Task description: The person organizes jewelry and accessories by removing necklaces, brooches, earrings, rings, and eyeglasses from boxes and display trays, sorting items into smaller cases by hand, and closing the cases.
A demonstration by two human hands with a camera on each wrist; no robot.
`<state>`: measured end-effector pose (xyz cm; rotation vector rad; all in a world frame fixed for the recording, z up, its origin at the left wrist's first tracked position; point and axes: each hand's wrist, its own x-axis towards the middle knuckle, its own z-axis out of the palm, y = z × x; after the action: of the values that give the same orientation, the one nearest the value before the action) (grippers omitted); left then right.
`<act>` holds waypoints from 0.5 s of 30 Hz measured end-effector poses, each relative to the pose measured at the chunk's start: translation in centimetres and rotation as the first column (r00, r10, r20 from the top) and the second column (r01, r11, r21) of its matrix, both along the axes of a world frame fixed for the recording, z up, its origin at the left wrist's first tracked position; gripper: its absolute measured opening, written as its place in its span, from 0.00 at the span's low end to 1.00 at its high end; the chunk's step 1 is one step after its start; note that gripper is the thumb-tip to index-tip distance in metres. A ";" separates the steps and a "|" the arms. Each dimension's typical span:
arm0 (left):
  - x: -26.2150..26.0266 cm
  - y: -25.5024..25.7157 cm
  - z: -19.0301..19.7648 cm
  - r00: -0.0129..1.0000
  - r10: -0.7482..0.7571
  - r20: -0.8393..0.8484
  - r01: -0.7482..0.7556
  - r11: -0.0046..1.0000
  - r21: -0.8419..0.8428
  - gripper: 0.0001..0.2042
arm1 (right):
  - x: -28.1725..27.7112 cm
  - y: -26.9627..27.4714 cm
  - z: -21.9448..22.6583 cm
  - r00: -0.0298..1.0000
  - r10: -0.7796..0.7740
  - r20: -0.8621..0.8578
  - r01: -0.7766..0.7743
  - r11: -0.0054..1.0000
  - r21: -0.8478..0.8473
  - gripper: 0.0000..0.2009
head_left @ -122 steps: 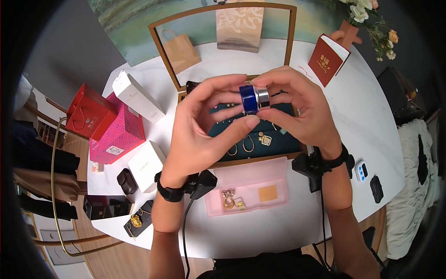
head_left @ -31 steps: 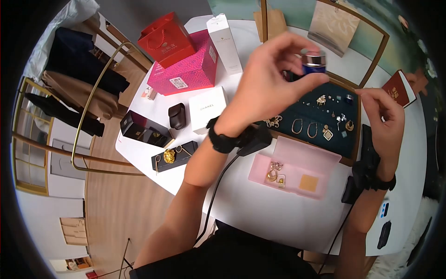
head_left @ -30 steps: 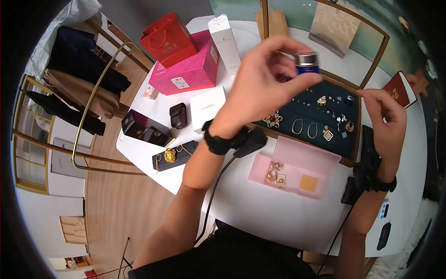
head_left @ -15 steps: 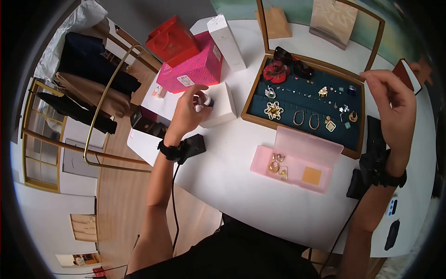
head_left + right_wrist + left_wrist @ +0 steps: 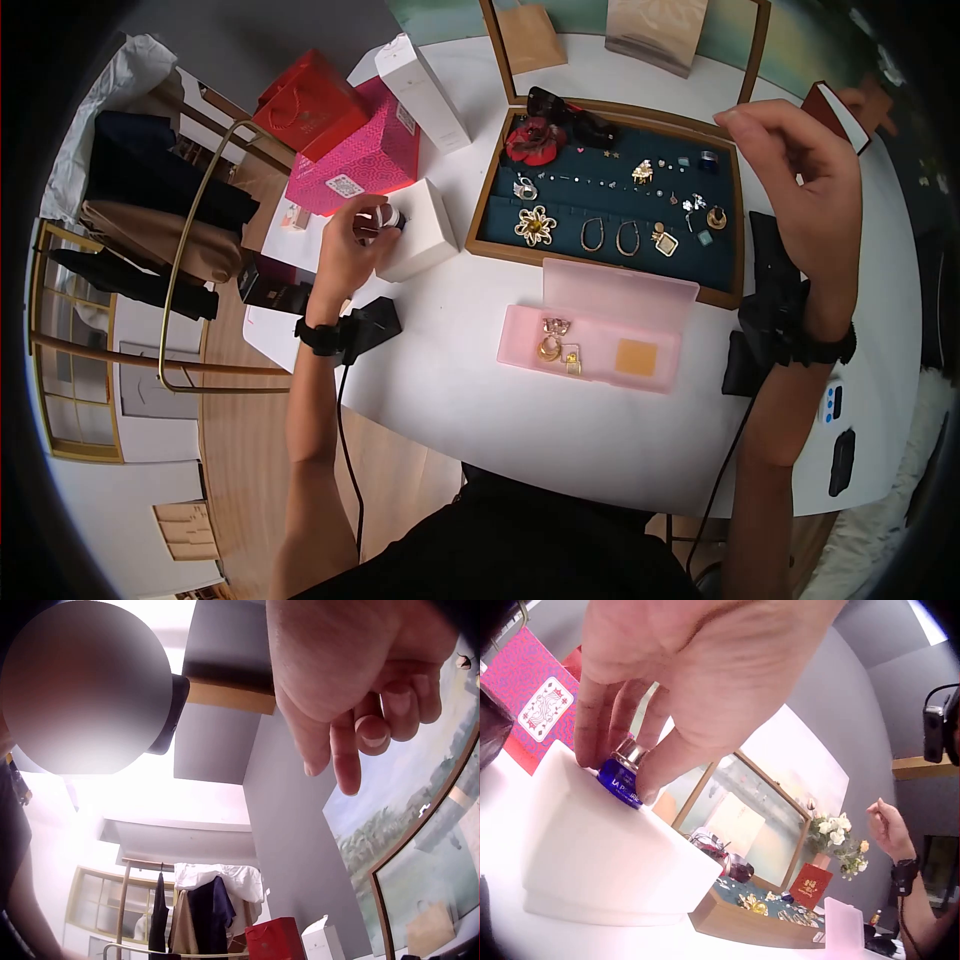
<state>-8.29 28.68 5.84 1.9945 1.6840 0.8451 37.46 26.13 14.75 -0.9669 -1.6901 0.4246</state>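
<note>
A small blue jar [image 5: 620, 781] with a silver lid [image 5: 631, 753] is pinched between the thumb and fingers of the left hand [image 5: 350, 252]. The jar's base meets the top of a white box [image 5: 607, 847] in the left wrist view; whether the box bears its weight I cannot tell. The right hand [image 5: 808, 190] is raised over the right side of the table, holding nothing, with its fingers loosely bent, as the right wrist view also shows [image 5: 360, 682]. Left of it lies the wooden jewellery case [image 5: 735, 270] with its glass lid up.
A pink open box [image 5: 590, 375] with jewellery lies in front of the case. Behind the white box stand a pink patterned box [image 5: 350, 165], a red bag [image 5: 312, 105] and a tall white box [image 5: 425, 95]. A dark red booklet [image 5: 835, 115] stands at the back right.
The left hand has carried the jar from above the case leftwards and down to the white box. The right hand stays raised near the case's right side. The head view has shifted.
</note>
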 end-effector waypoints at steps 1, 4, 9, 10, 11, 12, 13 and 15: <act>0.2 0.0 0.3 1.000 -0.002 -0.016 0.002 1.000 0.024 0.22 | 0.0 0.1 0.0 0.999 -0.001 0.041 0.001 1.000 0.012 0.06; 1.6 -0.9 0.9 0.992 0.072 -0.106 -0.054 0.985 0.163 0.21 | 0.4 0.3 -0.2 0.998 0.001 0.061 -0.004 0.998 0.055 0.07; 3.4 -1.6 2.9 0.958 0.192 -0.214 -0.071 0.880 0.469 0.11 | 0.4 0.5 -0.2 0.999 -0.003 0.045 0.000 0.999 0.052 0.07; 4.5 -2.3 3.5 0.958 0.191 -0.214 -0.081 0.896 0.436 0.10 | 0.3 0.5 -0.3 0.999 0.005 0.041 -0.007 0.999 0.053 0.07; 6.0 -3.0 3.8 0.958 0.190 -0.214 -0.091 0.910 0.404 0.08 | 0.2 0.5 -0.3 0.999 0.005 0.044 -0.007 0.999 0.049 0.07; 7.2 -3.4 3.7 0.983 0.157 -0.099 -0.116 0.936 0.332 0.07 | 0.1 0.5 -0.4 0.999 0.003 0.047 -0.005 0.999 0.043 0.08; 8.2 -3.6 3.5 0.991 0.130 0.018 -0.130 0.957 0.257 0.07 | 0.0 0.5 -0.4 0.999 0.001 0.049 -0.003 0.999 0.038 0.08; 9.3 -3.3 2.4 1.000 0.009 -0.020 -0.003 0.960 0.281 0.06 | 0.1 0.5 -0.5 0.997 0.000 0.073 -0.004 0.998 0.066 0.08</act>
<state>1.04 25.34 8.20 2.1881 1.6590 1.1244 37.52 26.66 14.30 -0.9424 -1.7604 0.3361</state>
